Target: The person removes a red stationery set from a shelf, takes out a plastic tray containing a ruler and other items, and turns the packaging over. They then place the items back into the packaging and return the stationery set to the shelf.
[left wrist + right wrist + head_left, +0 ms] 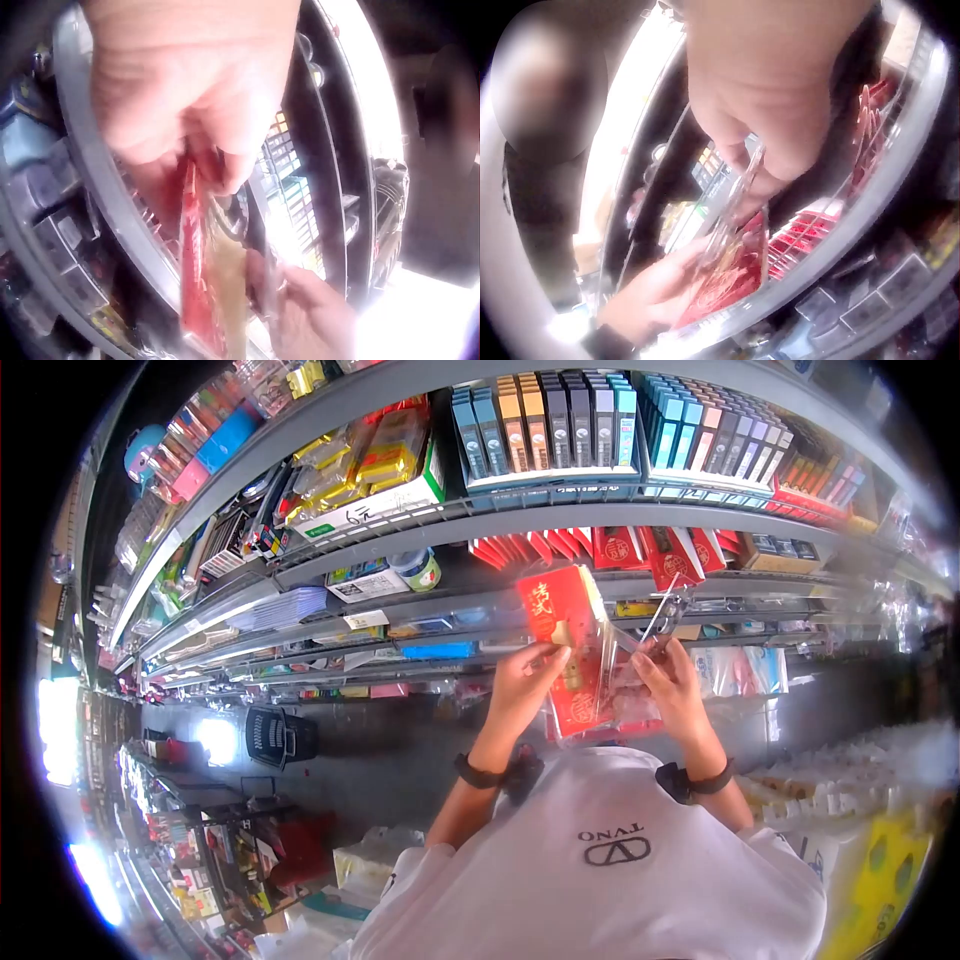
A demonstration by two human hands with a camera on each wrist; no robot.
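Observation:
My left hand [525, 682] grips a stack of red envelopes [585, 710] with gold characters and a tan figure printed on the front, thumb across its face. In the left wrist view the red envelopes [193, 285] appear edge-on below the curled fingers. Beside them, my right hand [670, 682] pinches a clear, shiny plastic piece [660, 618] that looks like packaging. The right wrist view has this clear plastic [731, 206] between thumb and fingers, overlapping the red envelopes [739, 283]. The right palm is hidden.
Ahead runs a grey shelf [620, 512]. Boxes of coloured slim cartons [545, 425] stand on it, with more red envelopes [675, 555] on the tier below. A white box of yellow packets [370, 500] sits at the left. A black basket [280, 737] is on the floor.

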